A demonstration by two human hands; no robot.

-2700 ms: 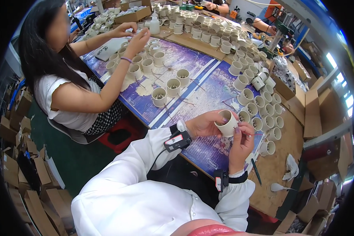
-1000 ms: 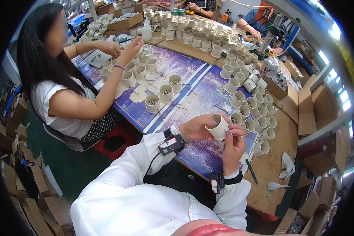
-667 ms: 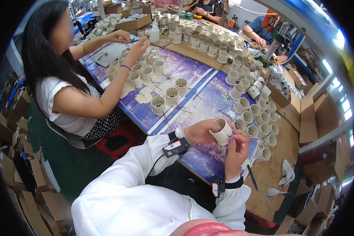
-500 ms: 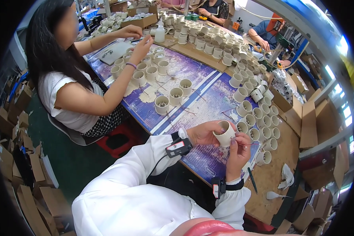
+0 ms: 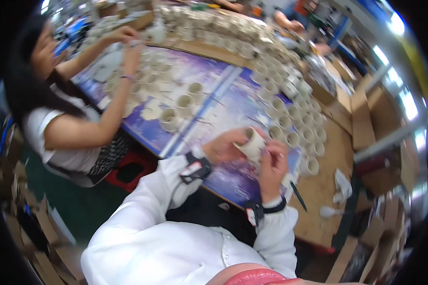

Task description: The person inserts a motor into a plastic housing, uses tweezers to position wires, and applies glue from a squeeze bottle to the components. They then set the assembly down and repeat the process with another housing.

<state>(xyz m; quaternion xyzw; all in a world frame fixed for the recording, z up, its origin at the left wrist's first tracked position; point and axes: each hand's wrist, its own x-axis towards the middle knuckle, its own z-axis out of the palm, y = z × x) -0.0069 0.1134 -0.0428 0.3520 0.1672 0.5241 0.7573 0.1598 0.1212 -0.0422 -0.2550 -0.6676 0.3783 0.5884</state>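
Observation:
Over the near edge of the purple-patterned table, my left hand (image 5: 225, 146) grips a cream cylindrical cup (image 5: 253, 146) from its left side. The cup is tilted, its open mouth turned up and to the left. My right hand (image 5: 274, 164) is at the cup's right side, thumb and fingers pinched together against or just beside its wall. Motion blur hides what is between those fingers. Just beyond my hands stand several similar cups (image 5: 292, 139) with small dark parts inside. Three more cups (image 5: 169, 119) stand in a row on the left, near thin dark reddish wires (image 5: 204, 122).
A co-worker (image 5: 76, 118) sits at the left, both hands raised over more cups. Piled cups (image 5: 209, 28) line the table's far side. A dark pen-like tool (image 5: 298, 195), crumpled white tissue (image 5: 342, 186) and white dropper bottle (image 5: 329, 212) lie at right, near cardboard boxes (image 5: 383, 114).
The view has shifted and blurred, so the scene sits further left. The cup has tilted more in my left hand. The red wire seen by my right fingers earlier no longer shows clearly.

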